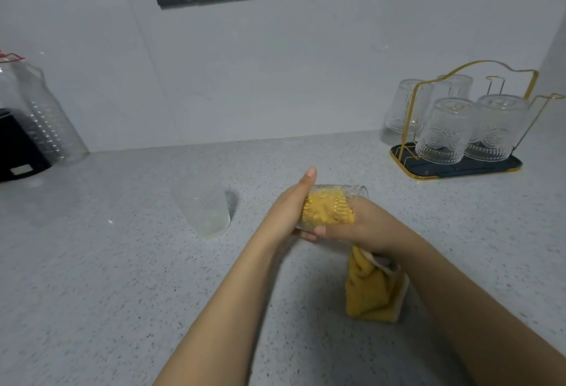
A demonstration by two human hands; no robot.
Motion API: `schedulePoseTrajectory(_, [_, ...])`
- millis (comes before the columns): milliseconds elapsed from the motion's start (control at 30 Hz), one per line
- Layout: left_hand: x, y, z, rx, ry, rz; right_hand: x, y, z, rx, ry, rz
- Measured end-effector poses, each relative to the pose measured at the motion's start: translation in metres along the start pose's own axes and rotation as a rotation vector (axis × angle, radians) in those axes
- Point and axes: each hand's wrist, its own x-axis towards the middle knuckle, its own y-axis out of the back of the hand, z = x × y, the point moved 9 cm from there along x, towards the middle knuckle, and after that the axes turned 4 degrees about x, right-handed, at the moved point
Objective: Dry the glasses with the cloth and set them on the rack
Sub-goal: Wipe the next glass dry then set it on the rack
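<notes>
Two hands are working mid-counter: the left hand [288, 211] is cupping the base end of a glass [329, 206] lying on its side in the air, thumb pointing up, fingers curling underneath. The right hand [352, 229] is gripping the yellow cloth [372, 293], with part of it stuffed inside the glass and the rest hanging down. Another glass [203, 211] is sitting on the counter [107, 263] to the left. Four glasses are sitting upside down on the gold rack [459, 128] at the far right.
</notes>
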Motion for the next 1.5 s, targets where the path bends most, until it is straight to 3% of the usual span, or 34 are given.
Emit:
schedulePoseTrajectory(200, [-0.011,0.002,0.026,0.034,-0.453,0.129,-0.004,0.015,0.009,0.660,-0.194,0.089])
schedulePoseTrajectory(300, [-0.015,0.010,0.035,0.011,-0.546,0.267,-0.005,0.009,-0.001,0.555,-0.134,0.076])
schedulePoseTrajectory(367, [-0.006,0.016,0.026,-0.038,-0.406,0.298,-0.003,0.003,-0.005,0.277,-0.029,0.049])
schedulePoseTrajectory(467, [0.008,0.011,-0.016,-0.119,0.083,0.155,-0.001,-0.010,0.006,-0.258,0.002,-0.019])
schedulePoseTrajectory(533, [0.007,0.011,-0.031,-0.095,0.231,0.103,-0.001,-0.016,0.009,-0.304,0.008,-0.033])
schedulePoseTrajectory(633, [0.005,0.013,-0.017,-0.054,0.119,0.111,0.000,-0.007,0.005,-0.065,0.007,0.040])
schedulePoseTrajectory(800, [-0.006,0.001,0.020,0.015,-0.296,0.092,-0.005,0.016,0.016,0.660,-0.288,0.117])
schedulePoseTrajectory(867, [-0.010,-0.001,0.024,0.012,-0.394,0.143,-0.008,0.013,0.013,0.789,-0.311,0.106])
schedulePoseTrajectory(933, [-0.011,0.006,0.027,-0.043,-0.447,0.236,-0.009,0.010,0.009,0.660,-0.263,0.105])
schedulePoseTrajectory(1000, [-0.006,0.013,0.021,-0.095,-0.367,0.263,-0.007,0.006,-0.003,0.435,-0.122,0.099])
schedulePoseTrajectory(1133, [-0.001,0.006,-0.013,-0.183,0.151,0.110,-0.002,-0.012,-0.001,-0.217,-0.003,0.002])
schedulePoseTrajectory(1200, [-0.004,0.000,-0.022,-0.159,0.267,0.041,-0.002,-0.013,0.000,-0.263,-0.012,-0.010])
schedulePoseTrajectory(1267, [-0.002,-0.001,-0.016,-0.159,0.207,0.002,-0.002,-0.005,-0.002,-0.113,-0.013,0.034])
schedulePoseTrajectory(1367, [0.000,0.000,0.007,-0.111,-0.062,-0.001,-0.005,0.021,0.003,0.255,-0.152,0.170])
schedulePoseTrajectory(1433, [-0.005,-0.004,0.021,-0.044,-0.273,0.035,-0.009,0.024,0.010,0.622,-0.280,0.210])
schedulePoseTrajectory(1500, [-0.010,-0.001,0.030,-0.042,-0.418,0.140,-0.011,0.021,0.009,0.721,-0.300,0.210])
